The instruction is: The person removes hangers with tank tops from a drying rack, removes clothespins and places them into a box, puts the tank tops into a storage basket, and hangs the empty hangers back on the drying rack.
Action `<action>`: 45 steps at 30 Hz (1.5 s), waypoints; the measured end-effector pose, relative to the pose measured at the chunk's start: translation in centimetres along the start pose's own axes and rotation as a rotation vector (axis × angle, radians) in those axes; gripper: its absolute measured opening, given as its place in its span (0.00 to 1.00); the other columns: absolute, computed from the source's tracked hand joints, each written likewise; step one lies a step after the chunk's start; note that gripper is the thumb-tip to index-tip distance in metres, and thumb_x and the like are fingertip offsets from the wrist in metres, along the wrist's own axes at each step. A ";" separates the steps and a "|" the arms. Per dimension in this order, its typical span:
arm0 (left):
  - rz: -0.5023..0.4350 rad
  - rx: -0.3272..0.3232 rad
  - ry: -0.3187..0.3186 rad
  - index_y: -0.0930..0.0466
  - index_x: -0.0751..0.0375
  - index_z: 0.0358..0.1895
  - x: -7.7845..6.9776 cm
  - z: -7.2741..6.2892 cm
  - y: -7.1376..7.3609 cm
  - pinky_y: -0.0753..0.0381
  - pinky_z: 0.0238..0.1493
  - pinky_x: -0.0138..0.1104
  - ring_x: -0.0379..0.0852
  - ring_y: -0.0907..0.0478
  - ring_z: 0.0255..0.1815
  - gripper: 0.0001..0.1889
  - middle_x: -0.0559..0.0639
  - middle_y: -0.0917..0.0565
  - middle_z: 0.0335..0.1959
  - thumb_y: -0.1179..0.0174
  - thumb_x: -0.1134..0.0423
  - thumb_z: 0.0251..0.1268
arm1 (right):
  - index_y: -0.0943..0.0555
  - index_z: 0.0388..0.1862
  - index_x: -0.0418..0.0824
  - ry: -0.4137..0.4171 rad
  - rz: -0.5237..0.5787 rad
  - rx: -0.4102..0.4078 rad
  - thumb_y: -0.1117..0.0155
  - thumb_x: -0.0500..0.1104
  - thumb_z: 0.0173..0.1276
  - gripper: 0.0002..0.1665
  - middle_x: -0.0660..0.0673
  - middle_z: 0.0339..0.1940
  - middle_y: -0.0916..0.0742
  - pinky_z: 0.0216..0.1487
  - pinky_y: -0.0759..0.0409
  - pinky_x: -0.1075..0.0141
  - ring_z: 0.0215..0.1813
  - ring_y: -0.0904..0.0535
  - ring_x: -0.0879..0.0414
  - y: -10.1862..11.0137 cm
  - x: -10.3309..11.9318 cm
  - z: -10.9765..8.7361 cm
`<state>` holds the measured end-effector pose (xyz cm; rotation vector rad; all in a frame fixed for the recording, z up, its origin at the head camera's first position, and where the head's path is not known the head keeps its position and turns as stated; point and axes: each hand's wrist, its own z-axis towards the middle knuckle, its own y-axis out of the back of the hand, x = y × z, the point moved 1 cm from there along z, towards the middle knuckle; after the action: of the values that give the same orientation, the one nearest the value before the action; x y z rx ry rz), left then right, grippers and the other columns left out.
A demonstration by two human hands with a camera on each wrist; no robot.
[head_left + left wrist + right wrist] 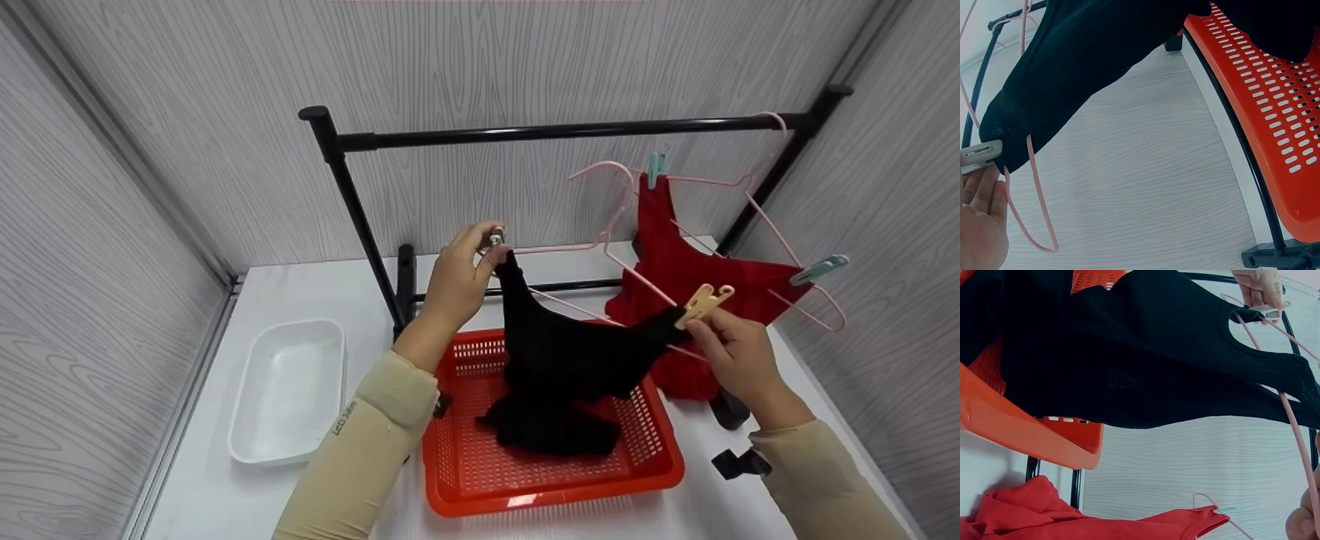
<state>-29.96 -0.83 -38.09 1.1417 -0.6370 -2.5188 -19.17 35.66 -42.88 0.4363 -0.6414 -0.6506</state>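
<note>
A black sleeveless top [577, 352] hangs from a pink hanger [641, 276] above the red basket, its two straps spread apart. At the left strap, my left hand [459, 277] pinches a pale grey clothespin [981, 153] between thumb and fingers. My right hand [739, 358] holds a yellow clothespin [703, 304] at the other strap, beside the hanger's right arm. In the right wrist view only some fingertips [1301, 523] of that hand show, close to the pink hanger. Another black garment [555, 431] lies in the basket under the top.
The red perforated basket [551, 499] stands below my hands. Behind it rises a black rack [540, 135]. A red top [712, 277] hangs at right on a second pink hanger [772, 217] with teal clothespins [819, 270]. A white tray [247, 420] sits at left.
</note>
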 end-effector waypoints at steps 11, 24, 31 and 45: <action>-0.023 -0.017 0.022 0.22 0.60 0.58 0.3 -0.2 0.1 0.22 0.53 0.40 0.45 0.19 0.47 0.17 0.50 0.17 0.46 0.45 0.55 0.75 | 0.14 0.35 0.37 0.022 -0.002 0.017 0.35 0.35 0.70 0.04 0.55 0.19 0.22 0.23 0.32 0.76 0.23 0.33 0.70 -0.5 -0.2 -0.2; -0.103 -0.066 0.040 0.21 0.59 0.53 0.3 -0.2 0.6 0.21 0.51 0.38 0.42 0.18 0.48 0.15 0.48 0.17 0.42 0.46 0.54 0.74 | 0.14 0.36 0.40 -0.018 -0.008 0.042 0.31 0.27 0.61 0.10 0.54 0.19 0.21 0.25 0.31 0.77 0.23 0.32 0.68 -0.6 0.1 -0.3; -0.108 -0.071 0.025 0.22 0.61 0.54 0.1 -0.2 1.1 0.21 0.52 0.38 0.43 0.18 0.48 0.14 0.49 0.16 0.43 0.45 0.56 0.75 | 0.14 0.36 0.40 -0.010 -0.009 0.033 0.32 0.28 0.62 0.09 0.53 0.19 0.20 0.25 0.31 0.76 0.23 0.32 0.68 -0.6 0.1 -0.3; -0.082 -0.031 0.038 0.29 0.64 0.65 1.0 -1.5 2.1 0.25 0.61 0.39 0.49 0.20 0.56 0.21 0.55 0.20 0.55 0.44 0.58 0.75 | 0.15 0.34 0.35 -0.003 -0.015 0.026 0.33 0.35 0.68 0.04 0.56 0.19 0.23 0.24 0.32 0.75 0.23 0.33 0.68 -0.4 -0.2 -0.4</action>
<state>-29.28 -3.45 -38.55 1.2247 -0.5500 -2.5590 -19.19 35.52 -43.47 0.4643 -0.6508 -0.6579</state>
